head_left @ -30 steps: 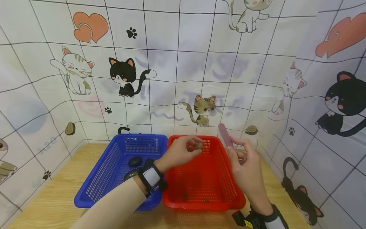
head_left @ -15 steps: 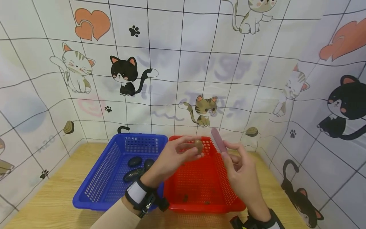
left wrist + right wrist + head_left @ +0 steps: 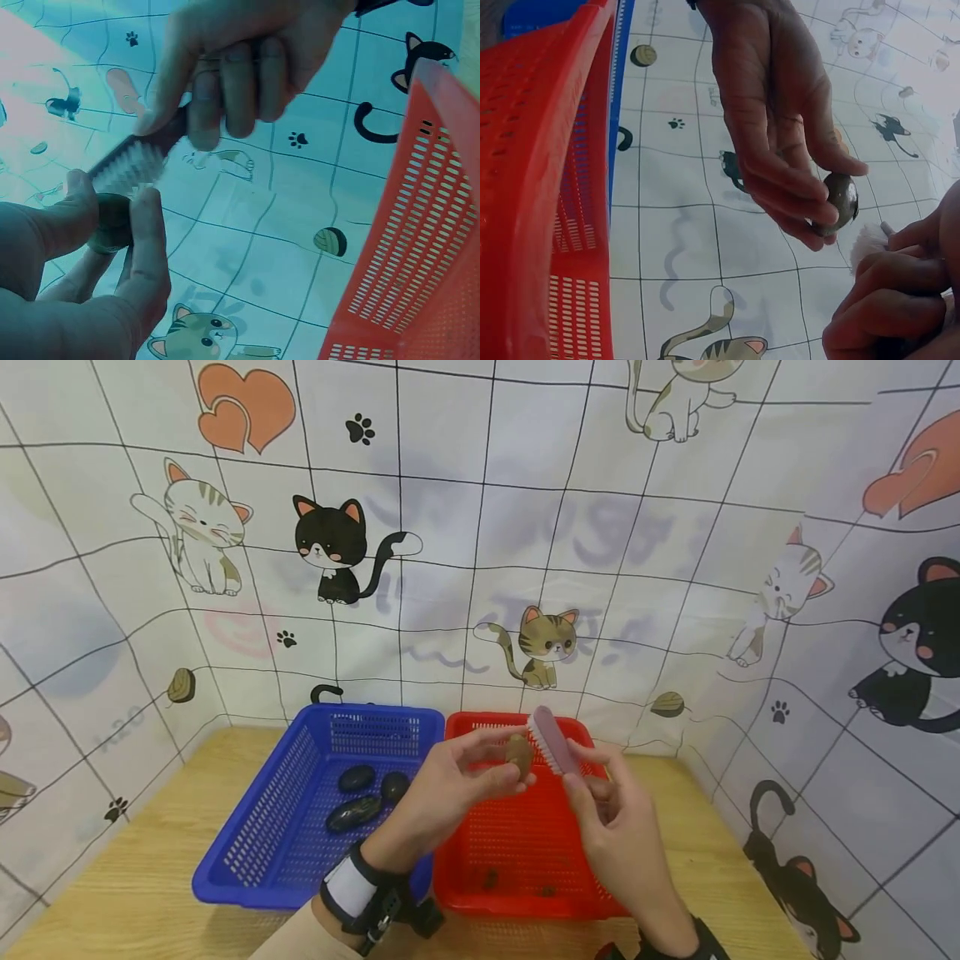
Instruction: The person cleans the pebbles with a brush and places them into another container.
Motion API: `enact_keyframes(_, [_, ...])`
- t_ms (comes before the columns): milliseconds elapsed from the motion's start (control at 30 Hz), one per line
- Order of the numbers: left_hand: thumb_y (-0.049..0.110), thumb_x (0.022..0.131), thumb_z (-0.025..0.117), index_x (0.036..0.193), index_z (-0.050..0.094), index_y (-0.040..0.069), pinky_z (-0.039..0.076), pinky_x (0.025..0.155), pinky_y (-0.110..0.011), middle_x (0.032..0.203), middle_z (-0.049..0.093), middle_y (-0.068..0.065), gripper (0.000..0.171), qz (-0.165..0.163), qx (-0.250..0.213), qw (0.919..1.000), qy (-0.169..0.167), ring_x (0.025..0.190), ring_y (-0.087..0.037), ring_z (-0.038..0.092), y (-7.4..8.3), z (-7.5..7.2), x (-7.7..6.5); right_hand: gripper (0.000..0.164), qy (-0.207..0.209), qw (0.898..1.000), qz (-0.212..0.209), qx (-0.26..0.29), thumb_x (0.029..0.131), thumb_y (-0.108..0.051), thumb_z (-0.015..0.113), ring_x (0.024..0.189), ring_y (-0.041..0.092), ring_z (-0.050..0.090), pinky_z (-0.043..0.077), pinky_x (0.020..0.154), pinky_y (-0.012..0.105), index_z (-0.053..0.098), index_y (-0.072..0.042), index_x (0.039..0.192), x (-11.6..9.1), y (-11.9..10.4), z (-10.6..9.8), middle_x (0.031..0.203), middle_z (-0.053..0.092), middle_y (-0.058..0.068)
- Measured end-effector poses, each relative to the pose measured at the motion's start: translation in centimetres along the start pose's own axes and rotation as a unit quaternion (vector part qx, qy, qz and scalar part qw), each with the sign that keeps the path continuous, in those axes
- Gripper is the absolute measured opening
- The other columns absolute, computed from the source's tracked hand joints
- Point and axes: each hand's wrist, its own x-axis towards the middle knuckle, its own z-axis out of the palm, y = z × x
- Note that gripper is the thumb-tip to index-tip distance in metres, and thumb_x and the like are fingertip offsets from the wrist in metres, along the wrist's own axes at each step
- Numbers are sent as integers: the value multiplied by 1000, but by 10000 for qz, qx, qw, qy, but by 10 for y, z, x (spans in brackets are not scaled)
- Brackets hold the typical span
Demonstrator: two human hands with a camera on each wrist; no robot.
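My left hand (image 3: 446, 785) pinches a small brownish, rounded stone (image 3: 519, 757) over the red basket (image 3: 525, 906). In the left wrist view the stone (image 3: 112, 223) sits between thumb and fingertips. My right hand (image 3: 622, 835) grips a scrubbing brush (image 3: 553, 742) with a pink back and white bristles. The bristles face the stone and lie right at its edge; in the left wrist view the brush (image 3: 135, 165) is blurred just above it. A wet sheen shows on the stone (image 3: 843, 201) in the right wrist view.
Left of the red basket stands a blue basket (image 3: 217, 885) holding dark smooth stones (image 3: 355, 814). Small brown bits (image 3: 490, 878) lie on the red basket's floor. Both stand on a wooden table (image 3: 112, 893), before a wall sheet (image 3: 450, 527) printed with cats.
My right hand has brought the brush left and towards the stone. The left hand has turned, bringing the stone more into view, and its wrist has shifted left.
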Motion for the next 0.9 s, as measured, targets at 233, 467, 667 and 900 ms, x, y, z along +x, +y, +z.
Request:
enact_keyframes(233, [21,92,76,136,62,28,52,96,-48,126,66,-7,47,31,90,9998,165,109,-28,67,-8,2,0,38,-207,9992,-217,253,101,-4,59,43,11,36,34,36,27,50,-8,138,-2,-19,12,84,60,12])
enact_keyframes(467, [22,90,77,134,64,28,52,96,-45,125,68,-5,46,-74,90,9996,255,111,-24,67,-15,8,0,37,-294,9991,-285,135,101,-5,61,44,6,34,33,36,24,50,-4,136,-5,-26,17,64,47,6])
enact_keyframes(667, [20,89,79,134,63,30,53,96,-44,125,67,-5,48,-25,35,9991,413,112,-24,66,-17,7,-2,38,-244,9993,-236,-142,100,-4,61,45,6,34,34,37,24,50,-4,136,-5,-26,22,65,46,6])
enact_keyframes(900, [24,89,79,134,63,29,53,96,-43,124,68,-5,48,24,32,9976,694,112,-23,66,-20,5,-2,37,-232,9994,-95,-223,101,-7,61,44,7,34,35,37,23,50,-5,136,-5,-27,27,66,49,4])
